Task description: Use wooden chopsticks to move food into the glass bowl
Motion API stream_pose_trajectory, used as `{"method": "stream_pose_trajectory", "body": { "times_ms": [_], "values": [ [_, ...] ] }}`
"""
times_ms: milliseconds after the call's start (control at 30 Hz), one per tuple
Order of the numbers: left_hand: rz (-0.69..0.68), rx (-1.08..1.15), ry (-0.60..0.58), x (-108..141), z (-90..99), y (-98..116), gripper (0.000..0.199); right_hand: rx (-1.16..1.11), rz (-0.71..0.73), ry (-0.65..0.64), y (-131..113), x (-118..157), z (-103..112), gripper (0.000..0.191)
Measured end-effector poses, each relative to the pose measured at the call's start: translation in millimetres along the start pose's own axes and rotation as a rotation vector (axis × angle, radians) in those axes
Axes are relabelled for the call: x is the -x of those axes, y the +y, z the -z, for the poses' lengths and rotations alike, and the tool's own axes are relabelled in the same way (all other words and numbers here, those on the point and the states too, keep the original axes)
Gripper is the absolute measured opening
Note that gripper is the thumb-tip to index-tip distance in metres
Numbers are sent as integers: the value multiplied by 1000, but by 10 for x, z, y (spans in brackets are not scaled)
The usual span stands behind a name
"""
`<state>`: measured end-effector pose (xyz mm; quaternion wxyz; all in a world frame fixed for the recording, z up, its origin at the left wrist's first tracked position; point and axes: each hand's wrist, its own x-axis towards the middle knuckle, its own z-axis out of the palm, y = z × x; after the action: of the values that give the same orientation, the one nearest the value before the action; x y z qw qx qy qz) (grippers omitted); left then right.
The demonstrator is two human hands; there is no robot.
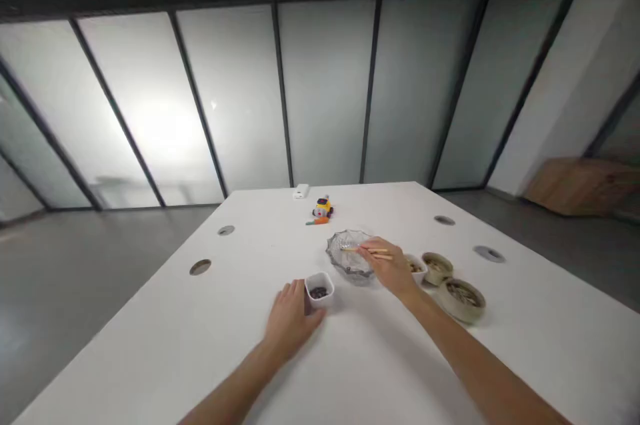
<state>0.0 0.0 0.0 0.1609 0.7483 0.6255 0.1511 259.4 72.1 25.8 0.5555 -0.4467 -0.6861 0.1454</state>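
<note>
My left hand (293,320) is curved round the left and near sides of a small white square cup (320,300), which has dark pieces inside. My right hand (390,267) grips a pair of wooden chopsticks (379,253), whose tips point left over a clear glass bowl (347,270) with a scalloped rim. A small dark piece shows near the tips, too small to name. Just right of my right hand stands a white cup (419,274) with light brown pieces, partly hidden by the hand.
Two round beige bowls, one farther back (437,268) and one nearer (460,308), stand at the right with contents. Beyond the glass bowl are a yellow toy vehicle (323,208), an orange-handled tool (320,220) and a white box (301,191). Round holes mark the white table (240,318).
</note>
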Motion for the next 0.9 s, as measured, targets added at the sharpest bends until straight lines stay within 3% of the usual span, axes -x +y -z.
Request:
{"method": "stream_pose_trajectory", "body": {
  "times_ms": [900],
  "values": [
    [-13, -27, 43, -4, -20, -9, 26, 66, 51, -19, 58, -45, 98, 50]
  ]
}}
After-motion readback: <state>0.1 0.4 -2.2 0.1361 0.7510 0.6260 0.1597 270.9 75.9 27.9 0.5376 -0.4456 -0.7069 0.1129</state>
